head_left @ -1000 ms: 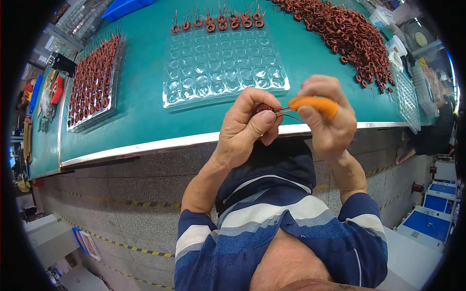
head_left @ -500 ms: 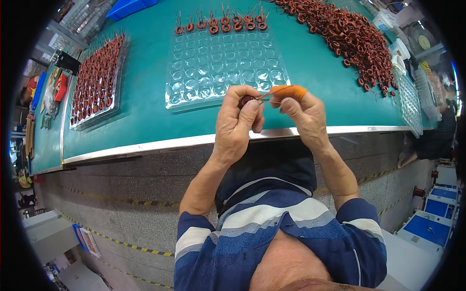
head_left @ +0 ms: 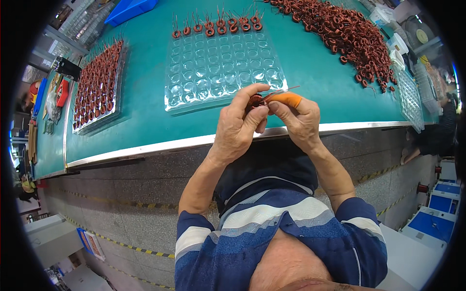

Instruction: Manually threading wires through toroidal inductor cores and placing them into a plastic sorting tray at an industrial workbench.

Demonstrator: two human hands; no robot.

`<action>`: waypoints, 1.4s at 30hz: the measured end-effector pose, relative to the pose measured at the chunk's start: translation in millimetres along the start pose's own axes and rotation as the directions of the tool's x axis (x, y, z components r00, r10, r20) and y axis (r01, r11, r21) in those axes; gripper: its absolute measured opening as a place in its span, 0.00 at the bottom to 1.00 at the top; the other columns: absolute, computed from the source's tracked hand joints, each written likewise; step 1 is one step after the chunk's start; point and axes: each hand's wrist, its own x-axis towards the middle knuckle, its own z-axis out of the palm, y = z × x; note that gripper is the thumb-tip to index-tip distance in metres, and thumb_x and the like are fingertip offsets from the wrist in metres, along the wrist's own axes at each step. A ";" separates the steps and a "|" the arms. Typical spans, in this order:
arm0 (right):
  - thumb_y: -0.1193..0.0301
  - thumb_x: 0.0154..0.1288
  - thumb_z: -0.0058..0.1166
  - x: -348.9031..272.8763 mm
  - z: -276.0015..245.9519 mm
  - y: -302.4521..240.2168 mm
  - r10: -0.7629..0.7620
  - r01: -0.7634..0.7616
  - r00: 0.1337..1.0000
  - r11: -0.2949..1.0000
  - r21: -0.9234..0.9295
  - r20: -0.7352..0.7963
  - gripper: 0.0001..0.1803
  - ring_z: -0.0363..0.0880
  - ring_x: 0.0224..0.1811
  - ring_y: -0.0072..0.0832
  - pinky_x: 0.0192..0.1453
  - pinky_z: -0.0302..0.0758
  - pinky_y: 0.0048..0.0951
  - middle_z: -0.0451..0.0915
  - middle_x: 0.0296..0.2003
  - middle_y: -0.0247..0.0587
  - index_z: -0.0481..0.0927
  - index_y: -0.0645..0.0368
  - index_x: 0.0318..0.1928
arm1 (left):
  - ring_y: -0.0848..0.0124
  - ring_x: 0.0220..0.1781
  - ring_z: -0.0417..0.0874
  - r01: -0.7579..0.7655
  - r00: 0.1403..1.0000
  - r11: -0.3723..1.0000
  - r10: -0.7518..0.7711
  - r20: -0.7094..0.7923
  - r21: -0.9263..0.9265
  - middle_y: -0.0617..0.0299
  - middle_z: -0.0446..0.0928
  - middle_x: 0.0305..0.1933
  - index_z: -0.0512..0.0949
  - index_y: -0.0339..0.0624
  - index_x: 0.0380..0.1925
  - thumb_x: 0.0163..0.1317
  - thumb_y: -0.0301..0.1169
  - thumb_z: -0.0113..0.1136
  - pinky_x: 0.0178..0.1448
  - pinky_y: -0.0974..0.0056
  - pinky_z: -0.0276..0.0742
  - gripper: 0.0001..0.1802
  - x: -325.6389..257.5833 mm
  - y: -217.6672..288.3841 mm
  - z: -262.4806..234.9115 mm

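Note:
A copper-wound ring coil [head_left: 256,100] is pinched between the thumb and fingers of my left hand [head_left: 241,119], just above the table's front edge. My right hand [head_left: 297,116], with an orange finger cot on its index finger, pinches the coil's wire leads [head_left: 270,96] close to the ring. One lead sticks out to the right past the orange cot. Beyond my hands lies a clear plastic tray [head_left: 213,72] with round pockets; coils with upright leads fill its far rows. Part of the held ring is hidden by my fingers.
A full tray of coils [head_left: 98,82] stands at the left on the green table [head_left: 145,97]. At the far right spreads a big heap of loose coils [head_left: 340,36]. Empty clear trays [head_left: 410,99] lie at the right edge, a blue bin [head_left: 130,10] at the far left.
My right hand has come in closer to the left, its fingers now right at the coil instead of farther out along the leads. The ring is turned to show more of its face.

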 end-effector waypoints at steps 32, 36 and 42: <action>0.64 0.63 0.62 6.1 -2.1 -2.8 0.187 -0.102 0.958 0.930 0.353 -0.216 0.18 0.78 0.33 0.19 0.39 0.73 0.18 0.80 0.28 0.34 0.79 0.65 0.46 | 0.77 0.22 0.74 0.045 0.997 0.981 -0.032 0.072 -0.188 0.64 0.71 0.22 0.68 0.34 0.52 0.70 0.30 0.52 0.29 0.72 0.71 0.14 -1.5 -16.8 -0.9; 0.64 0.63 0.62 1.3 -16.4 3.3 0.195 -0.173 0.979 0.954 0.244 -0.066 0.15 0.79 0.30 0.20 0.34 0.73 0.19 0.80 0.26 0.34 0.80 0.64 0.42 | 0.77 0.24 0.75 0.125 0.980 0.958 -0.078 0.183 -0.260 0.65 0.72 0.24 0.69 0.34 0.52 0.70 0.34 0.53 0.31 0.72 0.72 0.16 -0.4 -16.3 -13.6; 0.63 0.64 0.61 1.1 -23.1 6.8 0.313 -0.307 0.949 0.898 0.316 0.034 0.14 0.77 0.24 0.19 0.28 0.71 0.18 0.79 0.24 0.35 0.80 0.63 0.37 | 0.71 0.26 0.77 -0.226 0.968 0.901 0.164 0.191 0.369 0.60 0.75 0.25 0.72 0.38 0.52 0.69 0.36 0.55 0.34 0.68 0.74 0.17 2.4 -8.6 -11.7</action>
